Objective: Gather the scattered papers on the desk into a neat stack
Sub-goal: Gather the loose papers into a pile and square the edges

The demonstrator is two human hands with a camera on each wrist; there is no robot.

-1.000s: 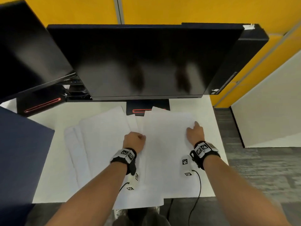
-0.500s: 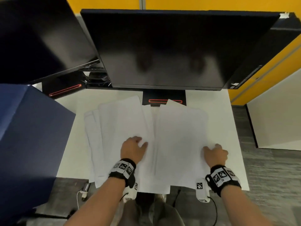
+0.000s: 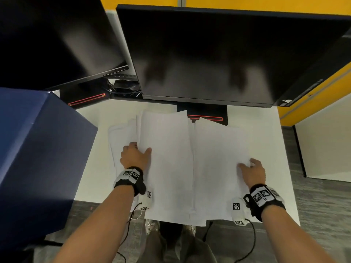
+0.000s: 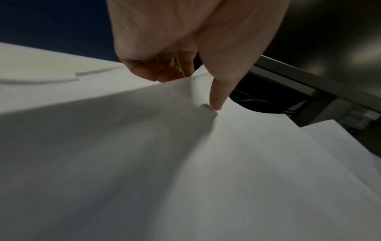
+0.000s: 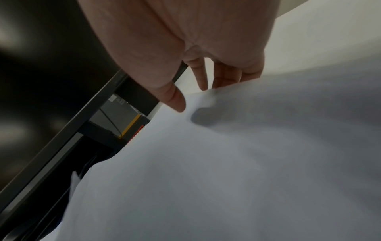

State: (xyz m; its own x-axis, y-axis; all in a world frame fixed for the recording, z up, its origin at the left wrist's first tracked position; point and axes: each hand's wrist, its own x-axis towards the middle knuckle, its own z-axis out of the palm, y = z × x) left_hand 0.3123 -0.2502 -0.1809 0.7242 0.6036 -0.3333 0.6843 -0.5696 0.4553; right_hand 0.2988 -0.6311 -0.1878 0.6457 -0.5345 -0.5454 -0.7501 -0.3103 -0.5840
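- White papers (image 3: 190,158) fanned across desk (image 3: 266,130), head view; near edges overhang front of desk. My left hand (image 3: 133,156) grips left edge of the left batch, thumb on top, fingers curled under. Right hand (image 3: 253,170) pinches right edge of the right batch.
- Step, as I judge it: sweep both batches inward to one pile. Do it well: slide low, even pressure, don't lift or sheets slip apart; then square edges vs desk. Loose sheets further left need picking up too.
- Left wrist view: thumb (image 4: 218,91) presses down on top sheet, fingers tucked beneath its edge; sheet bowed upward.
- Right wrist view: thumb (image 5: 175,101) on top, fingertips (image 5: 203,81) at paper edge, apparently under it; edge raised off desk.
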